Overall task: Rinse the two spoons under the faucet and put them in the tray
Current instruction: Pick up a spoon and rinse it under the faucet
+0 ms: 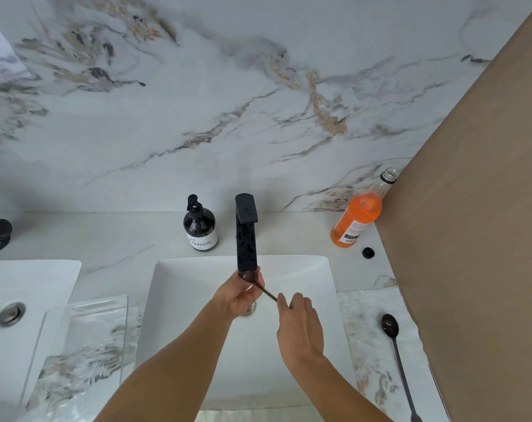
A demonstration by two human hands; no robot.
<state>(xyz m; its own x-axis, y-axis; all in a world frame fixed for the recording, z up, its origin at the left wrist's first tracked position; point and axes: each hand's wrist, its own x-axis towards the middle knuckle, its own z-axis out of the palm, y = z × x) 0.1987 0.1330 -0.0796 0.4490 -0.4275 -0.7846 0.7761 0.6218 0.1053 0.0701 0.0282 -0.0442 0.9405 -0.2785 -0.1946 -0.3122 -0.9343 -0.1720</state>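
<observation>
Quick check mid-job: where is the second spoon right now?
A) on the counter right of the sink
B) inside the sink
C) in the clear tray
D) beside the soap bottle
A: the second spoon lies on the counter right of the sink, while the tray holds nothing.

My hands crowd the space right under the black faucet [246,236], whose spout overhangs the back of the sink [179,300]; the front of the basin below my wrists lies open. To my left, the clear tray [85,339] sits on the surface with nothing above it, an easy path. To my right, the second spoon [395,345] lies on a narrow strip hemmed by the tan wall [471,239]. Behind, a pump bottle [200,226] and orange bottle [357,217] flank the faucet.
</observation>
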